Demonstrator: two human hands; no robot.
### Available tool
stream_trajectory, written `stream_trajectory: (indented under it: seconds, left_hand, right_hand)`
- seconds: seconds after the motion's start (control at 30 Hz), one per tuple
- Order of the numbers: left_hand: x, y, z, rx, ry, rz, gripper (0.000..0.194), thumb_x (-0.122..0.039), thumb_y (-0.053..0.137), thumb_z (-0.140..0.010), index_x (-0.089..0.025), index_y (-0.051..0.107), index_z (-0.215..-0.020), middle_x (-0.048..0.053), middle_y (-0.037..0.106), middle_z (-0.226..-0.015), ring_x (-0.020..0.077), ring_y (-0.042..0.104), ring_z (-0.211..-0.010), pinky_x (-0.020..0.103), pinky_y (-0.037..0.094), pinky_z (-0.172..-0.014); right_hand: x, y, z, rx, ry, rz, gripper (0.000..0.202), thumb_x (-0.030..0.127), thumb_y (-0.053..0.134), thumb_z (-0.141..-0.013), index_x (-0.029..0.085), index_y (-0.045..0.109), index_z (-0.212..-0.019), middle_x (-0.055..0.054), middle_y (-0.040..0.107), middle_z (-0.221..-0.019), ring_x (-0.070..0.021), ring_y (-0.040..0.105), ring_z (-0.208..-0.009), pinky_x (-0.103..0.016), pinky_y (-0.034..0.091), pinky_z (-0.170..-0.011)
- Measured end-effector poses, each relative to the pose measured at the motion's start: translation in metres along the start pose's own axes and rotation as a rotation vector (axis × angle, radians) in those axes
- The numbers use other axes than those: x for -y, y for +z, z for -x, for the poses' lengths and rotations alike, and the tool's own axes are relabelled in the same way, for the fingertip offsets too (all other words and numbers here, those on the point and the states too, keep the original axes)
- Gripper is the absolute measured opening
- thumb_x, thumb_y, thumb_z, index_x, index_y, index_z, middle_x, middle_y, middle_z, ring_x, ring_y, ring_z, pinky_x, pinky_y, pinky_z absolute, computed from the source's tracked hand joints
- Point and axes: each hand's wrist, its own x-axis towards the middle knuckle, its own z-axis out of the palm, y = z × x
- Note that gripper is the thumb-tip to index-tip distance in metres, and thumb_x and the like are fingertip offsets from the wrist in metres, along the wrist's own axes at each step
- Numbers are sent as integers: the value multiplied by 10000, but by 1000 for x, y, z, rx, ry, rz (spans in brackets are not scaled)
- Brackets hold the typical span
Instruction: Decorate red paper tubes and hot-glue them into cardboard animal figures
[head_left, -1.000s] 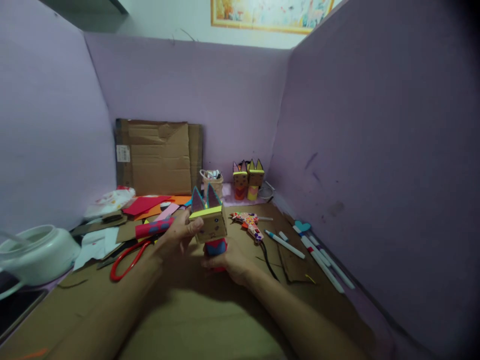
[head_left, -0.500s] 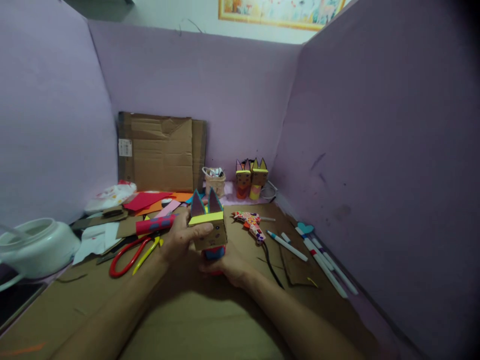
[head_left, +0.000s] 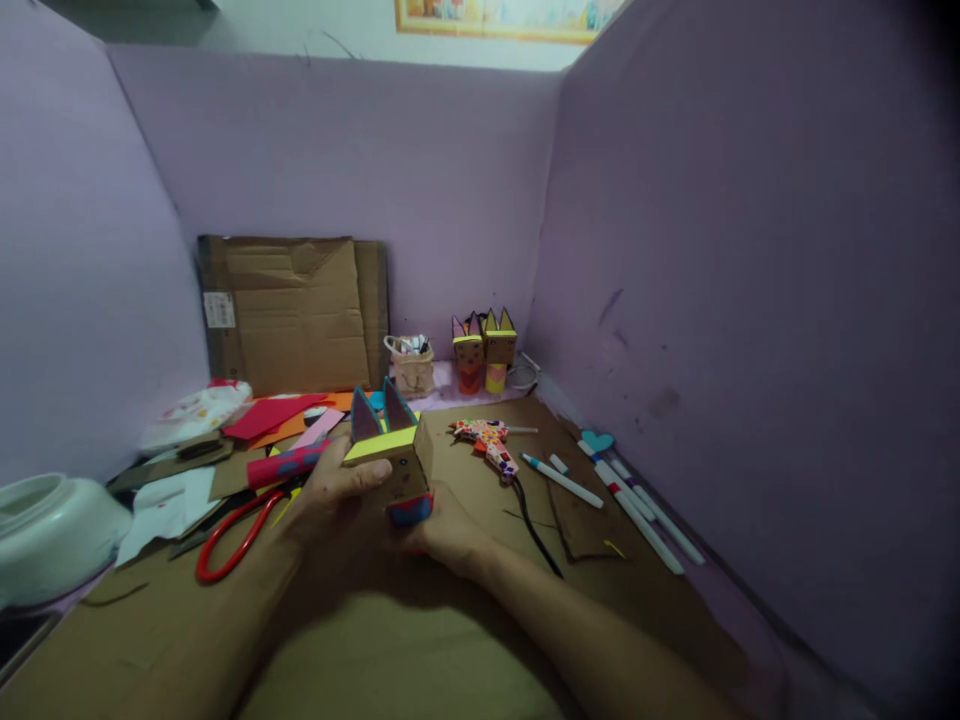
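Note:
Both hands hold a small cardboard cat figure (head_left: 405, 476) with a drawn face, a yellow top strip and two pointed blue-edged ears. My left hand (head_left: 334, 490) grips its box-shaped head from the left, thumb across the front. Around the red and blue lower part is my right hand (head_left: 442, 525), its fingertips partly hidden. The figure leans and its face is turned toward the right. Just behind my left hand lies a red tube with blue patches (head_left: 289, 464), and red-handled scissors (head_left: 232, 540) rest to the left of my wrist.
Two similar figures (head_left: 484, 350) stand at the back beside a holder (head_left: 412, 370). A patterned glue gun (head_left: 487, 440), markers (head_left: 562, 482) and a cardboard piece (head_left: 581, 520) lie on the right. Colored paper (head_left: 274, 415) and a white pot (head_left: 56, 540) are on the left.
The view has swung somewhat to the right, so most things appear farther left. The cat figure has been tilted and turned, showing its right side; both hands still hold it.

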Motion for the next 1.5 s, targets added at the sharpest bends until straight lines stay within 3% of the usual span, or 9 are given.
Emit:
stream_trajectory:
  seconds: [0.4, 0.87, 1.27, 1.5]
  left_hand:
    - [4, -1, 2, -31, 14, -38, 381, -182, 756, -573, -157, 675, -945, 64, 743, -812, 235, 679, -689, 305, 547, -626]
    - [10, -15, 1, -69, 8, -136, 478, -206, 768, -558, -162, 637, -1015, 77, 741, -816, 263, 685, -713, 335, 548, -642]
    - [10, -14, 2, -81, -31, -141, 352, -234, 762, -572, -149, 681, -904, 80, 743, -801, 245, 678, -690, 307, 543, -633]
    - [10, -13, 3, -88, -39, -125, 412, -246, 779, -548, -168, 672, -938, 64, 735, -792, 248, 674, -700, 324, 543, -639]
  right_hand:
    - [5, 2, 2, -11, -16, 3, 255, 169, 767, -401, 183, 538, -512, 77, 487, -526, -82, 400, -520, -243, 400, -570]
    - [-3, -1, -1, -7, 4, 22, 297, 202, 793, -388, 163, 543, -545, 77, 505, -535, -60, 402, -487, -204, 364, -498]
    - [-4, -1, -1, -15, 21, 27, 328, 209, 811, -369, 166, 563, -579, 72, 531, -544, -77, 437, -499, -224, 389, -525]
    - [-2, 0, -1, -8, -2, 45, 338, 246, 820, -380, 166, 549, -566, 69, 523, -547, -74, 429, -501, -224, 384, -523]
